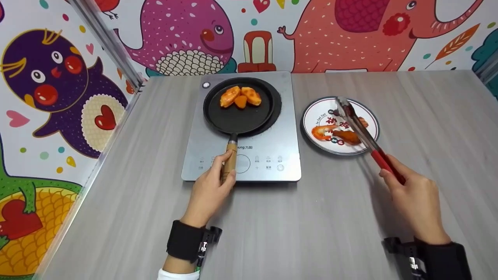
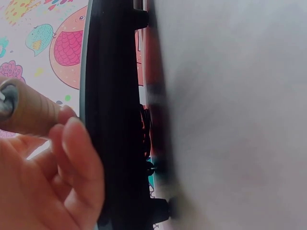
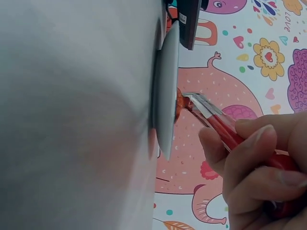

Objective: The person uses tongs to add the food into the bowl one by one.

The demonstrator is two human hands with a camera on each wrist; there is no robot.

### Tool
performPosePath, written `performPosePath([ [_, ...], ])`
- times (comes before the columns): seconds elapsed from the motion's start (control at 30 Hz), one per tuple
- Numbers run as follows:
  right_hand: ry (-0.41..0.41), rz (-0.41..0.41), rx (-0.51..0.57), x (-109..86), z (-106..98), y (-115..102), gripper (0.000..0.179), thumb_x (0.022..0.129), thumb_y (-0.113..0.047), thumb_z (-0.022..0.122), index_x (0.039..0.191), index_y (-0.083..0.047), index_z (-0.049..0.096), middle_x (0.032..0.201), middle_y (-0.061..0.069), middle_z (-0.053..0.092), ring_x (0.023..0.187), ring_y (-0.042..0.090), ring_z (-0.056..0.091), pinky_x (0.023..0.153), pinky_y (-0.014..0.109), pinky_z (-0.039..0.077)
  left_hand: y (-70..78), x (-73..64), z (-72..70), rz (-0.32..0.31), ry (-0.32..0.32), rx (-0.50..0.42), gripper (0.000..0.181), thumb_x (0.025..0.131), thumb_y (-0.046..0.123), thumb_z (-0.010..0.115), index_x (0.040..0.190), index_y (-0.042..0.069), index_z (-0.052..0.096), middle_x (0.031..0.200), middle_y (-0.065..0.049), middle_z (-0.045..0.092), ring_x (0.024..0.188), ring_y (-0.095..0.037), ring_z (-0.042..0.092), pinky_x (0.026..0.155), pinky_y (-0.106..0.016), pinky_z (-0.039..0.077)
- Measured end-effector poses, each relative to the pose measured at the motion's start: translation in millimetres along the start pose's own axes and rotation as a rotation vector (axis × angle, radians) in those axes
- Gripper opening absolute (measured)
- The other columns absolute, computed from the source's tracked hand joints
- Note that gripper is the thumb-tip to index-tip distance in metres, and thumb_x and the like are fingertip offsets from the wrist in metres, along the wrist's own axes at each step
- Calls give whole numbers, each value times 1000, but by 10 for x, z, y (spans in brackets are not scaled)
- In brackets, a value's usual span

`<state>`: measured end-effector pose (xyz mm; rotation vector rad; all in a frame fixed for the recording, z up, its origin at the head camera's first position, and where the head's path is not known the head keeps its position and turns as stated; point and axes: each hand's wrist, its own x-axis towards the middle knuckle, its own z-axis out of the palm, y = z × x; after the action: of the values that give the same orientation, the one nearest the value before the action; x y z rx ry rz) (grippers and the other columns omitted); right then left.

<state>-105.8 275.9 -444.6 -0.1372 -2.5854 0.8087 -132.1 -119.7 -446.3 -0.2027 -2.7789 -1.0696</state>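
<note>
My left hand (image 1: 210, 188) grips the wooden handle (image 1: 230, 155) of a black frying pan (image 1: 237, 121), which sits on a silver induction cooker (image 1: 272, 155). Several orange-brown food pieces (image 1: 230, 97) lie in the pan's far half. Over to the right, my right hand (image 1: 416, 198) holds red-handled metal tongs (image 1: 365, 136) that slant across a white plate (image 1: 313, 111). On this plate are an orange shrimp (image 1: 321, 132), a brown drumstick (image 1: 347, 137) and another orange piece (image 1: 364, 121) partly behind the tongs. In the right wrist view the tongs' tips overlap reddish food (image 3: 179, 103) on the plate.
The grey wood-grain table (image 1: 330, 225) extends around the cooker and plate. Cartoon-printed panels (image 1: 186, 35) border it at the back and left. A metal strip (image 1: 105, 39) runs up the left corner. Each wrist wears a black band (image 1: 186, 240) with a small camera.
</note>
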Motion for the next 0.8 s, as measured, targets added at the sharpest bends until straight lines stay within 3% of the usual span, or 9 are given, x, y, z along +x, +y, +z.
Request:
performPosePath([
  [0.27, -13, 3, 15, -6, -18, -4, 41, 80, -22, 66, 120, -13, 59, 58, 6, 56, 38, 11, 40, 36, 20, 29, -10, 10, 3, -9, -5, -1, 43, 88, 33, 50, 130, 33, 41, 110, -6, 60, 82, -15, 58, 66, -34, 46],
  [0.8, -22, 22, 62, 25, -38, -64, 42, 81, -29, 65, 121, -18, 58, 59, 4, 61, 36, 7, 42, 35, 21, 28, 6, 5, -1, -11, -7, 1, 43, 88, 33, 49, 130, 32, 41, 104, -5, 62, 73, -13, 56, 61, -32, 44],
])
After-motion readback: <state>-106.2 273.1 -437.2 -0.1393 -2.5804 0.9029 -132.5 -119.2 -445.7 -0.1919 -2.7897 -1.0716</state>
